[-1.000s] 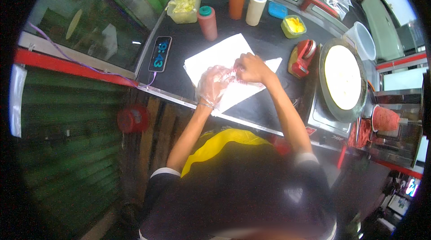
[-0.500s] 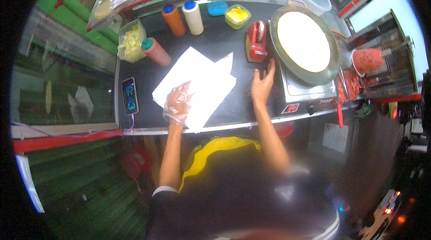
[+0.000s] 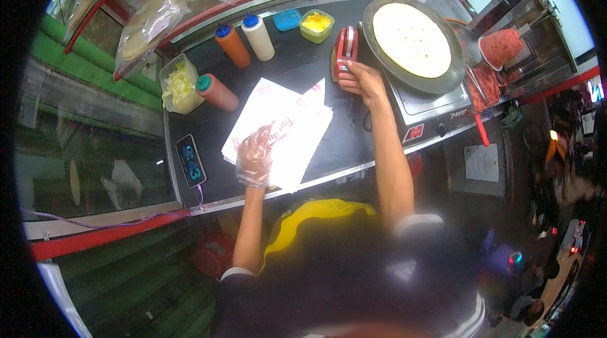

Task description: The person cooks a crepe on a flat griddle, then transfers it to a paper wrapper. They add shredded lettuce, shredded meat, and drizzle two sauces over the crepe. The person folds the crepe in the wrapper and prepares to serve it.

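My left hand [image 3: 256, 154], in a clear plastic glove, lies with its fingers stretched out on white wrapping paper [image 3: 297, 142]. The overlapping sheets carry faint red print and reach the counter's near edge. My bare right hand [image 3: 363, 84] is closed at the near end of a red tape dispenser [image 3: 345, 49]. Whether a strip of tape is between its fingers is hidden. Just right of the dispenser, a pale round flatbread [image 3: 412, 41] with small brown spots lies on a dark round griddle [image 3: 456, 79].
Sauce bottles in orange [image 3: 234, 47], white [image 3: 258, 39] and pink [image 3: 218, 94] stand left of centre. Beyond lie shredded cabbage in a tub [image 3: 180, 88], a yellow-filled container [image 3: 316, 25] and a blue lid [image 3: 288, 20]. A phone [image 3: 191, 162] lies left; a meat spit [image 3: 501, 49] stands right.
My right hand has moved forward and left from beside the stove to the tape dispenser, and its fingers have closed there. My left hand stays on the paper. The view has shifted slightly.
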The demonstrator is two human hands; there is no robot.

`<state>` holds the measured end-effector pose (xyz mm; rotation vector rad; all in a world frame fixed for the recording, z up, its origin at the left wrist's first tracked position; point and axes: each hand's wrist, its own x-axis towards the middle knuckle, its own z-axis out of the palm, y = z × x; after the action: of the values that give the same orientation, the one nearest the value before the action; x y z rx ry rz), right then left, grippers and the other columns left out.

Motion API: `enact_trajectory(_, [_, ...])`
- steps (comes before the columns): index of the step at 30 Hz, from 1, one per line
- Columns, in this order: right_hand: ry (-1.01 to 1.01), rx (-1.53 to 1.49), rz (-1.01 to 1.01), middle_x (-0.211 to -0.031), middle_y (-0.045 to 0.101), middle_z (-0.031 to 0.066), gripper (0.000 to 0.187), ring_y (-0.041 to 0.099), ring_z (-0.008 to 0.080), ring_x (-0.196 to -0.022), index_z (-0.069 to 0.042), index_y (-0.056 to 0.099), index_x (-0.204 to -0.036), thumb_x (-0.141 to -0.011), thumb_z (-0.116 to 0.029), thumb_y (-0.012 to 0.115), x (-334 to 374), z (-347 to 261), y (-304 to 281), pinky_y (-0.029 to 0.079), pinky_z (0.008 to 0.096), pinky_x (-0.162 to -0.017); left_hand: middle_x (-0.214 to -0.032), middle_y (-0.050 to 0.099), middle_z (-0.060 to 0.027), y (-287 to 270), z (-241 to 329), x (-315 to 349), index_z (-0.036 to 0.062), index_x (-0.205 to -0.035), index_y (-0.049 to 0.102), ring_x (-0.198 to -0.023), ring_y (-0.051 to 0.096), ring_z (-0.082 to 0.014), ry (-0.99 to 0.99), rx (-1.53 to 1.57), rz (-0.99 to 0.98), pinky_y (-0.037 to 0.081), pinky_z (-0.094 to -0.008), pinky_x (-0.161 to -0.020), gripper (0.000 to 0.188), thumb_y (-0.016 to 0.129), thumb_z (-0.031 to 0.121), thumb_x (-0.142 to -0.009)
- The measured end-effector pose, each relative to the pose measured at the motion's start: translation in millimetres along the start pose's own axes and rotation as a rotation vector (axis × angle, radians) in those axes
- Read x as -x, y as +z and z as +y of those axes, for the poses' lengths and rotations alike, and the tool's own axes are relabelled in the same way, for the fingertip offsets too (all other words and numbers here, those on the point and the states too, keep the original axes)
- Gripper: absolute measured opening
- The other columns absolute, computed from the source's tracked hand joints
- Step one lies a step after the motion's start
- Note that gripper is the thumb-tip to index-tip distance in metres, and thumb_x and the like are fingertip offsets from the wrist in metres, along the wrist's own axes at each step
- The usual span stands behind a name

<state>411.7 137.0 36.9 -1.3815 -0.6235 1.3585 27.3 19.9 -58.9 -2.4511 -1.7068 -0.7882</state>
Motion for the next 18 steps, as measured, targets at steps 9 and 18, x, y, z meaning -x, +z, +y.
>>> enact_trajectory(9, [-0.173,0.050,0.251,-0.117,0.083,0.0205,0.031,0.080,0.0275,-0.107,0.010,0.083,-0.120,-0.099,-0.013,0.085,19,76,-2,0.067,0.0465,-0.098,-0.144,0.078,-0.0020,-17,11,-2,0.0191,-0.149,0.076,-0.124,0.074,-0.0271,0.057,-0.016,0.049,0.058,-0.0474,-0.112,0.058,0.079,0.006,-0.092])
enact_trajectory(18, [-0.323,0.623,-0.288,-0.094,0.086,0.0114,0.028,0.074,0.0175,-0.089,0.002,0.089,-0.109,-0.101,-0.023,0.081,83,98,78,0.057,0.0355,-0.087,-0.141,0.080,-0.0072,-7,2,-3,0.0205,-0.133,0.085,-0.123,0.076,-0.0279,0.098,0.064,0.182,0.059,-0.0464,-0.108,0.037,0.079,0.009,-0.097])
